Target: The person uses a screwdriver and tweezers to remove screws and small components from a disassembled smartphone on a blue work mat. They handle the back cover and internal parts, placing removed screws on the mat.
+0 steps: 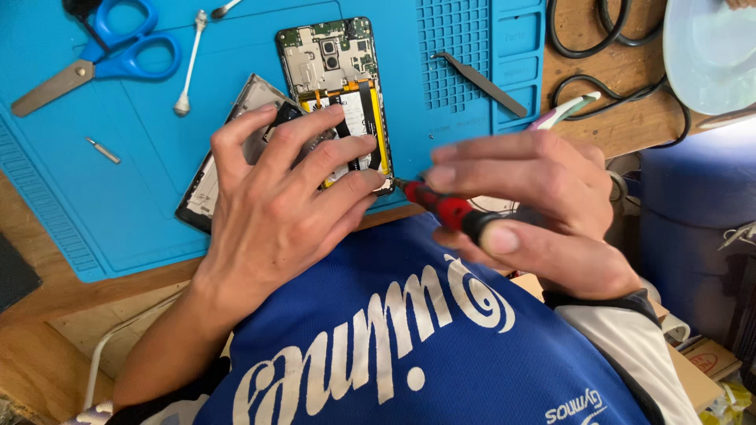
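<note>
The left hand (276, 205) is lying with its fingers spread and loosely curled, pressing down on the opened phone (339, 94), fingertips resting across the battery (358, 118); it is steadying rather than gripping. Under its palm a detached back cover (228, 149) is sticking out toward the far left. The right hand (535, 208) is pinching a red-and-black screwdriver (445, 206) between thumb and fingers, closed around the handle, its tip touching the phone's near corner just beside the left fingertips. Beyond the right hand, tweezers (480, 83) are lying on the blue mat (134, 205). Far past the left hand, scissors (102, 59) and a cotton swab (190, 63) are resting.
</note>
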